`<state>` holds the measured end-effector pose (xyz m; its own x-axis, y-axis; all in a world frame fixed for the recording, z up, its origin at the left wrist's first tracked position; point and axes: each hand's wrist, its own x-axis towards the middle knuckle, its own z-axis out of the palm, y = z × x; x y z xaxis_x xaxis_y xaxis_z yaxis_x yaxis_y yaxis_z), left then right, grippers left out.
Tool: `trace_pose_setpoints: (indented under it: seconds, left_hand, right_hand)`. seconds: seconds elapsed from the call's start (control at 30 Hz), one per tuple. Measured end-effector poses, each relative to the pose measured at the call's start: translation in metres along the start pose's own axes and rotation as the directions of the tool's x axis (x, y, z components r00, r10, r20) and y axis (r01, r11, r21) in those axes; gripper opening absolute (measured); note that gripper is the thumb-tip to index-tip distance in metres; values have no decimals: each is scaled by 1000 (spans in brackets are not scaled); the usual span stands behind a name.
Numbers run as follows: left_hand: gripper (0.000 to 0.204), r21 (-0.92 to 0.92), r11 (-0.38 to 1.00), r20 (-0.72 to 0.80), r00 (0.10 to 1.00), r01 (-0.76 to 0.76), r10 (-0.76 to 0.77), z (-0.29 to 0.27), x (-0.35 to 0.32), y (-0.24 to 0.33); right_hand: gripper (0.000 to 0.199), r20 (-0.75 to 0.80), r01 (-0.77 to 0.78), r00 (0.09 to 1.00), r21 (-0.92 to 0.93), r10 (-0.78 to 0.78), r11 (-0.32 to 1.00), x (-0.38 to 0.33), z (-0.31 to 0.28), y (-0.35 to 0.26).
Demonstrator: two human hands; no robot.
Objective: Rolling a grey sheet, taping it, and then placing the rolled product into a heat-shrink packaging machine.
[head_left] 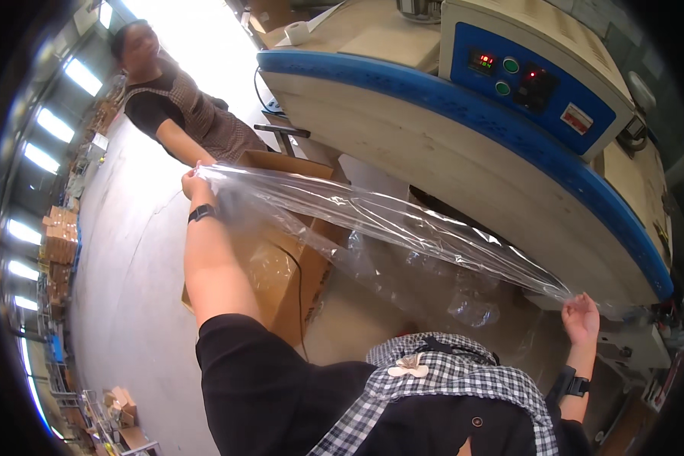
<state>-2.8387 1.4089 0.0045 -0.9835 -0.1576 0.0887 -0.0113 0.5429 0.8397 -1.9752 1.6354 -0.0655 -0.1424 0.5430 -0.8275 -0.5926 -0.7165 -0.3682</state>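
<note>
A long sheet of clear plastic film (pixel 403 220) is stretched between my two hands, gathered into shiny folds. My left hand (pixel 195 185), raised at the far left, is closed on one end. Low on the right, my right hand (pixel 581 319) pinches the other end. A co-worker's arm (pixel 184 143) reaches to the film's left end beside my left hand; the co-worker's fingers are mostly hidden there. Beneath the left part of the film stands a cardboard box (pixel 285 292), and loose clear plastic hangs below the film's middle.
A machine (pixel 536 91) with a blue control panel stands on a blue-edged table (pixel 463 129) beyond the film. A roll of tape (pixel 297 32) lies on the table. The co-worker (pixel 197 106) stands at upper left. A dark cord (pixel 299 277) hangs over the box.
</note>
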Motion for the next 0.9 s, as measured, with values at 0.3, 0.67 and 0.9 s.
trace_pose_setpoints:
  seconds: [0.3, 0.67, 0.9]
  left_hand:
    - [41, -67, 920, 360, 850, -387, 384, 87, -40, -79]
    - [20, 429, 900, 892, 195, -78, -409, 81, -410, -280]
    - [21, -253, 223, 784, -334, -942, -523, 54, -540, -393]
  right_hand:
    - [11, 154, -142, 979, 23, 136, 990, 81, -2, -64]
    - [37, -110, -286, 958, -376, 264, 882, 86, -134, -55]
    - [43, -600, -106, 797, -31, 66, 994, -35, -432, -68]
